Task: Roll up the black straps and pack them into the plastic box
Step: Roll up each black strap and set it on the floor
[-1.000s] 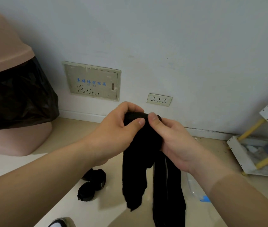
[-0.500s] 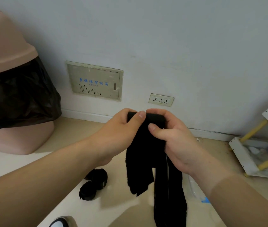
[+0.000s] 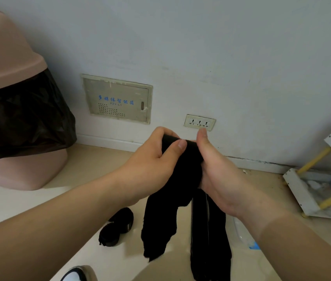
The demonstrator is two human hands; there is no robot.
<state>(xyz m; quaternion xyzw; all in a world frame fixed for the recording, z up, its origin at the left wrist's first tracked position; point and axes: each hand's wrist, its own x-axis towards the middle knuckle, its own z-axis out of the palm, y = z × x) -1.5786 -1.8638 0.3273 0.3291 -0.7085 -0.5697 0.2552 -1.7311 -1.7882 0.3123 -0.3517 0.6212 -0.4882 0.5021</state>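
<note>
Currently, far to the left of both hands, a pink bin (image 3: 8,82) lined with a black bag stood against the wall. Below the left hand (image 3: 150,165), two rolled straps (image 3: 117,226) lay touching on the floor, judged finished but not yet packed. The left hand gripped the upper end of a black strap (image 3: 180,169), its thumb pressed over the top edge. The right hand (image 3: 219,177) clasped the same strap from the other side, fingers wrapped behind it. Two loose tails hung down below the hands, so this roll was judged barely started. Below the right wrist, part of a clear plastic box (image 3: 243,234) showed on the floor; whether it held anything could not be determined. Remaining work: finish this roll, then pack all the rolls.
</note>
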